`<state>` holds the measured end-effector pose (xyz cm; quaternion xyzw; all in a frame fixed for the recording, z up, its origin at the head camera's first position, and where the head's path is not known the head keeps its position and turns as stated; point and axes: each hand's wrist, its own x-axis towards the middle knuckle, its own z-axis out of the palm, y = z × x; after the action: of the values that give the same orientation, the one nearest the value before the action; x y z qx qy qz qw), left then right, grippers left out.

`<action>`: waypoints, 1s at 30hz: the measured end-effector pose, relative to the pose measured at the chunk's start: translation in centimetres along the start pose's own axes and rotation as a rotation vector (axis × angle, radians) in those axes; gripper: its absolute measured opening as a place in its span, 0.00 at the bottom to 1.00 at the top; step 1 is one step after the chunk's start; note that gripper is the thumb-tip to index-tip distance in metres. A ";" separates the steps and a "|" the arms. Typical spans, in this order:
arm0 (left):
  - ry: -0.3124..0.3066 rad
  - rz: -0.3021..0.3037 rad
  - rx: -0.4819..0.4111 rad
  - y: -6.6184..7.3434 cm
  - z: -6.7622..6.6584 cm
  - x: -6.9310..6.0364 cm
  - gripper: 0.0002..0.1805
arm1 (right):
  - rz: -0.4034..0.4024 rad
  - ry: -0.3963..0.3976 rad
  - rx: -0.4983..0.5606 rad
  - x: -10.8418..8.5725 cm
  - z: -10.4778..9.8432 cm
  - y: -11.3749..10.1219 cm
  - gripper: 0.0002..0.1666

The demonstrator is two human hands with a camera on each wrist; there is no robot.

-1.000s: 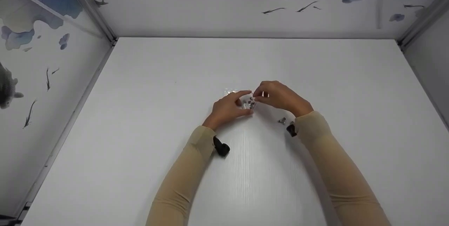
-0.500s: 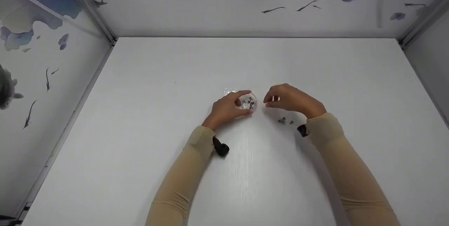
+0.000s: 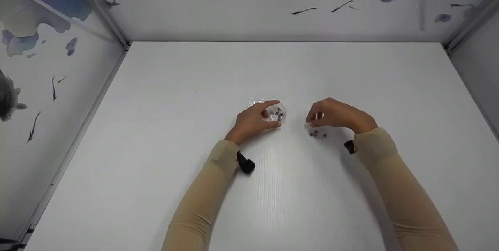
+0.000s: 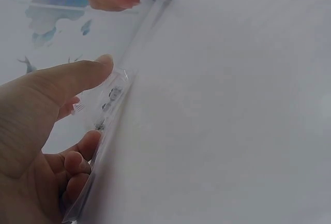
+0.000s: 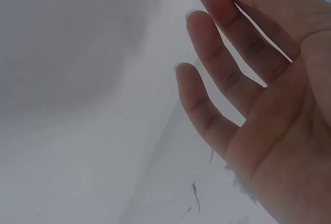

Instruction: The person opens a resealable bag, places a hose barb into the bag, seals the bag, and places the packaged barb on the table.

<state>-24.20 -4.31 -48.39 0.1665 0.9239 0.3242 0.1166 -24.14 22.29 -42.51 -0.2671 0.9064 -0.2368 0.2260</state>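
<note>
My left hand grips a small clear plastic container between thumb and fingers, its rim angular in the head view. Several small metal pieces lie inside it. Through the clear wall, the left wrist view shows some metal pieces beside my left thumb. To the right, my right hand hovers just above a loose cluster of small metal pieces on the table. Its fingers are loosely bent, and I see nothing between them; the thumb and index tips are partly out of the right wrist view.
The white table has walls at the back and both sides. A patch of crinkled clear plastic shows just behind my left hand. Fish prints decorate the back wall and left wall.
My right hand has moved from the clear container to the right and toward me, over the loose metal pieces. My left hand and the container have stayed in place.
</note>
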 end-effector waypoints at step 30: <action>0.004 0.018 -0.021 -0.4 0.1 0.0 0.37 | 0.132 -0.067 0.031 -0.4 1.1 1.4 0.10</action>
<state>-24.26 -4.50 -48.71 0.1730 0.9190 0.3355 0.1136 -23.78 23.21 -43.98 -0.2110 0.9102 -0.2262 0.2754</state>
